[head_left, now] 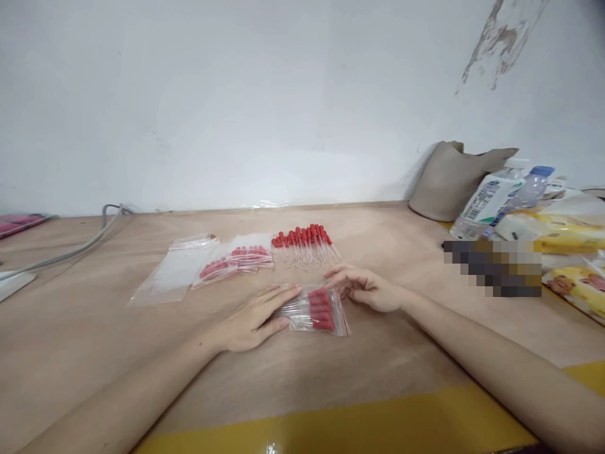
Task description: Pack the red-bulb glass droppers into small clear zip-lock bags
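One clear bag (319,311) lies between the flat-spread left grip (253,320) and the loosely curled right grip (368,288).

Brown tabletop (378,372) and pale wall (236,94) before me;
yellow band (331,422), near edge; flaked patch (505,44), upper right; soft light.

The brown surface (265,381) is edged at the front with yellow tape (340,419). Loose red-topped droppers (306,238) are laid near its middle, beside clear bags (172,271), some filled likewise. At left it is crossed by a grey cable (87,248); at right, bottles (486,200) and yellow packets (579,287) are gathered.
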A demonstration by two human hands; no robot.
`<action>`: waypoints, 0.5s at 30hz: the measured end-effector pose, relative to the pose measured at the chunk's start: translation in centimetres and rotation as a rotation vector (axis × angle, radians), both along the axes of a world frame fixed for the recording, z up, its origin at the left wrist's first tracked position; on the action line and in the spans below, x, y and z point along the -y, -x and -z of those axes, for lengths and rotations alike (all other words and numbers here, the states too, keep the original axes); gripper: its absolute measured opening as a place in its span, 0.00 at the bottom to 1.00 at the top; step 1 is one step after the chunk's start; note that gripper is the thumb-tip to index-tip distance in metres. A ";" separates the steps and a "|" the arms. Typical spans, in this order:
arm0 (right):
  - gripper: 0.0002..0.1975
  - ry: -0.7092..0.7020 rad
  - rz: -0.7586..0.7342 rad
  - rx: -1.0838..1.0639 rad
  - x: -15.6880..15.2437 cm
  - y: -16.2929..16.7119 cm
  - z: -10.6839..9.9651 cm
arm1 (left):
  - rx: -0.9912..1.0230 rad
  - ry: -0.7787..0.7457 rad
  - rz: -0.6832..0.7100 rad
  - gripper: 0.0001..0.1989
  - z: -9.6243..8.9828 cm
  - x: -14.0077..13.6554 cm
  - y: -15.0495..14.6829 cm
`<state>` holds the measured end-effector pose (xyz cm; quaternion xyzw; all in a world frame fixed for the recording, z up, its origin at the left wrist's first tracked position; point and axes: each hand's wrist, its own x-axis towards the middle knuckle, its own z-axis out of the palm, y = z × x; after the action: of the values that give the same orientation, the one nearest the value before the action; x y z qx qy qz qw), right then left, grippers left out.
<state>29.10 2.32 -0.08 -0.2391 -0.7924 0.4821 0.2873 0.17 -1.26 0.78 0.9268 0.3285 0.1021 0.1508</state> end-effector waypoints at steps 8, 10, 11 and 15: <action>0.15 -0.775 0.100 0.241 0.8 0.8 0.8 | -0.023 0.007 -0.026 0.26 -0.1 0.1 0.1; 0.14 -0.921 0.156 0.318 0.6 0.8 1.1 | -0.011 -0.003 -0.019 0.25 0.0 0.2 0.0; 0.13 -0.966 0.173 0.339 0.5 0.7 1.2 | 0.009 -0.026 -0.014 0.24 0.0 0.2 0.0; 0.13 -0.965 0.205 0.241 0.4 1.0 1.5 | 0.179 -0.310 -0.122 0.19 0.2 -0.6 0.9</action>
<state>28.11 1.91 -1.54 -0.2098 -0.9248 -0.0008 0.3174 -0.74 -0.68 0.62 0.9044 0.3498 0.2427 0.0283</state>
